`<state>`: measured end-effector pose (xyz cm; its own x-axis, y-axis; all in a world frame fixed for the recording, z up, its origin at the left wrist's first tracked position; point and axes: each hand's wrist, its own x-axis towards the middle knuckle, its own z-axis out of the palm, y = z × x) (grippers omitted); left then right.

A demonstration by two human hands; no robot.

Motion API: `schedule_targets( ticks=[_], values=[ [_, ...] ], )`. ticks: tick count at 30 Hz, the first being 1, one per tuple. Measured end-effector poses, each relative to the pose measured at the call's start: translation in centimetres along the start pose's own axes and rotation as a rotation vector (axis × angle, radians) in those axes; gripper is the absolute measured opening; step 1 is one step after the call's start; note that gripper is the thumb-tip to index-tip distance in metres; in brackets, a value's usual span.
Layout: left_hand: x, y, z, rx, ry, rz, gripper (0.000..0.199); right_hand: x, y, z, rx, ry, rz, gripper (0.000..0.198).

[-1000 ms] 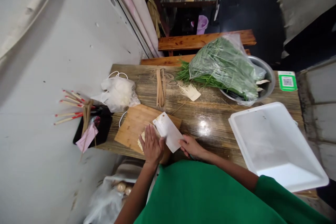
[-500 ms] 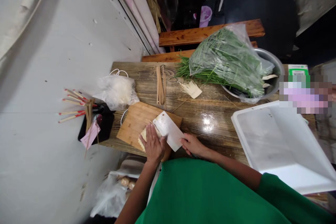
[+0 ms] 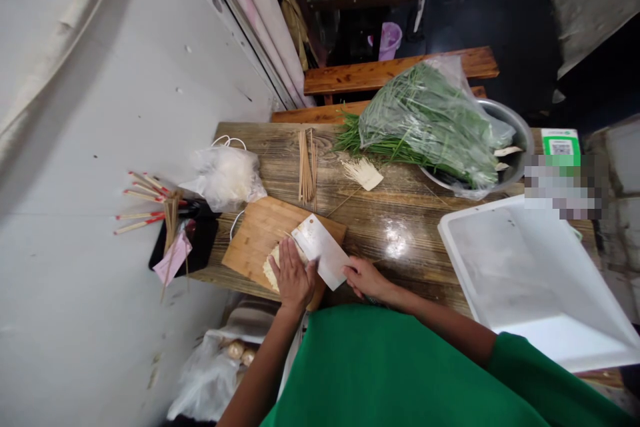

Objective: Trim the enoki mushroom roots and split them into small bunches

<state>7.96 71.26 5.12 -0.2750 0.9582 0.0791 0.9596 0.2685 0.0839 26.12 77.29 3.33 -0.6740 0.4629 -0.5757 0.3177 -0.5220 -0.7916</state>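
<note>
My left hand (image 3: 293,277) lies flat with fingers stretched out on a bunch of pale enoki mushrooms (image 3: 271,272), covering most of it. Under the mushrooms is a wooden cutting board (image 3: 250,233), set at an angle near the table's front edge. My right hand (image 3: 367,278) is closed around the handle of a cleaver (image 3: 323,252). The broad blade lies tilted over the board's right part, its edge side close to my left fingers and thumb. Another small enoki bunch (image 3: 367,175) rests on the table beyond the board.
Thin wooden skewers (image 3: 306,170) lie behind the board, beside a tied plastic bag (image 3: 227,177). A black holder (image 3: 203,237) with sticks stands left. Bagged green chives (image 3: 425,123) lean over a metal bowl (image 3: 523,127). A white tray (image 3: 453,260) occupies the right side of the wooden table (image 3: 400,213).
The view has shifted slightly. My left hand stays on the mushrooms, and the cleaver in my right hand has hardly moved. The blurred patch at the far right looks smaller.
</note>
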Motion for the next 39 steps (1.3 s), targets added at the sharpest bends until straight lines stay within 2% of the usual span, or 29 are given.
schedule_targets(
  ticks=[23, 32, 39],
  values=[
    [0.2, 0.0, 0.4, -0.098, 0.043, -0.016, 0.072, 1.8, -2.5, 1.0, -0.207, 0.058, -0.059, 0.018],
    [0.0, -0.4, 0.7, -0.127, 0.018, -0.007, 0.077, 0.9, -1.8, 0.5, -0.282, 0.053, -0.073, 0.018],
    [0.1, -0.4, 0.8, -0.144, 0.049, -0.013, 0.077, 3.0, -3.1, 1.6, -0.318, 0.050, -0.066, 0.020]
  ],
)
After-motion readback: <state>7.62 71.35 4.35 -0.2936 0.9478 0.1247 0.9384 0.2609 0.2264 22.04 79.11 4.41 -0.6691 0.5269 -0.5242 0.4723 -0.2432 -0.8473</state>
